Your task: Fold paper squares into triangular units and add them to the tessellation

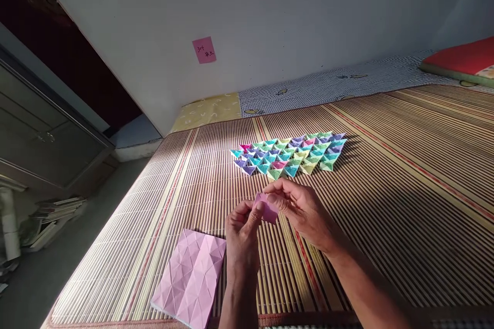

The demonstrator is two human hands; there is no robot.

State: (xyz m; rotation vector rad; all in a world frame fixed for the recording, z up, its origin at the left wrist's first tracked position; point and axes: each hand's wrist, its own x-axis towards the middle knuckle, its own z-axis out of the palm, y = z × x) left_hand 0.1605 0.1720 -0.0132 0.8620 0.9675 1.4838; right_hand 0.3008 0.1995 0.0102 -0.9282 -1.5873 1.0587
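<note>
A person's bare left hand (242, 226) and right hand (304, 211) grip a small, flat piece of pink paper (270, 213) between thumbs and fingers, held up above a slatted, brown-striped bamboo-style mat (96, 277). Just beyond the fingertips, a close-set group of small folded-paper shapes like boats (285, 157), in green, teal, blue, purple, yellow and pink, sits in slanting rows on the mat, each one apparently finished. The piece in the hands, by contrast, looks only partly folded: it is compact and four-sided, without the peaked form of those ahead of it, and its shaping appears incomplete. How many folds it has had cannot be told, as the fingers cover part of it. Left of the left hand, near the wrist, lies a pale pink rectangular sheet or pad of paper with diamond-shaped creases (189, 277), touched by neither hand. Well beyond the hands, a square pink paper note (204, 50) on the plain pale wall (309, 20) carries dark handwriting: "304" reads clearly, while the characters below it are too small to make out. No brand name is legible.
</note>
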